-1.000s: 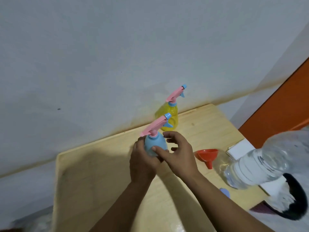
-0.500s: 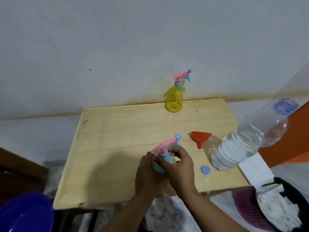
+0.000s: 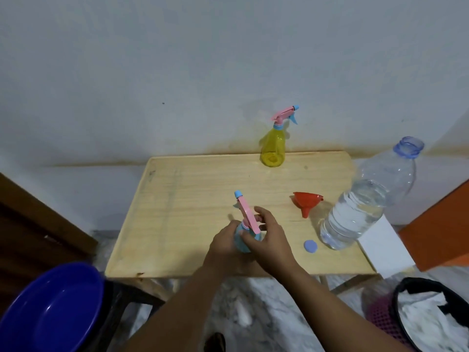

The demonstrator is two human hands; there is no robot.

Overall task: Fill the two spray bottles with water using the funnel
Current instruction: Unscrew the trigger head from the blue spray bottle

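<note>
A blue spray bottle (image 3: 239, 240) with a pink trigger head (image 3: 247, 215) stands near the front of the wooden table (image 3: 193, 189). My left hand (image 3: 224, 246) grips its body. My right hand (image 3: 270, 237) holds the neck just under the pink head, whose nozzle points away from me. A yellow spray bottle (image 3: 274, 146) with the same pink head stands at the table's far edge by the wall. An orange funnel (image 3: 305, 201) lies on the table to the right. Beside it stands a large clear water bottle (image 3: 365, 207), uncapped, partly full. Its blue cap (image 3: 310, 246) lies in front.
A blue plastic basin (image 3: 50, 308) sits at lower left below the table. At lower right is a bin with a black liner (image 3: 431, 313). An orange box (image 3: 439, 224) and a white sheet (image 3: 380, 245) lie right of the table. A white wall rises behind.
The view has tilted down and pulled back, showing the whole table. The pink spray head has turned from pointing right to pointing away from me, under my right hand's grip.
</note>
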